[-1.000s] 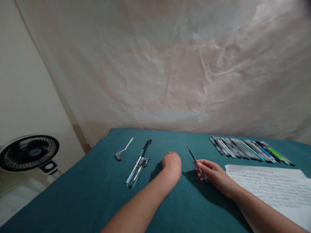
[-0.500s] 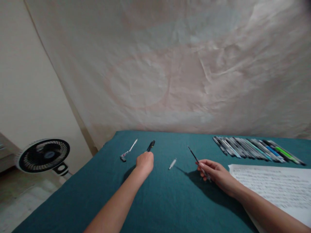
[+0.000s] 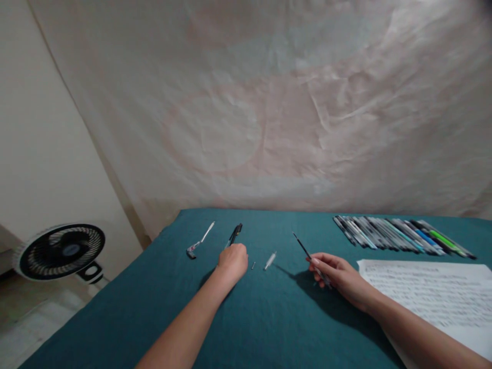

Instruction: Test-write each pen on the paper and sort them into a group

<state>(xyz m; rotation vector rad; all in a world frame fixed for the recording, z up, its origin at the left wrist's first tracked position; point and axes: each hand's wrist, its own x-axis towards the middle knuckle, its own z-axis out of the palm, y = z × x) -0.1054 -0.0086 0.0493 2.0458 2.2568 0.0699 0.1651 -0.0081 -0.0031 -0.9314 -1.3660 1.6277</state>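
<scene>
1. Bare bench lies open from the near edge up between the two forearms.
2. In the gap between the left hand and the right hand lie a clear pen tip and a small dark bit.
3. Far left is blocked by a black pen and a white pen part.
4. The right is blocked by a row of pens far off and a paper sheet nearer.
5. A thin refill slants up from the right hand.

Pens and paper on a table
Row of pens at far right, sheet of paper before it; loose pen parts lie left of centre; fan stands beyond the left edge
</scene>
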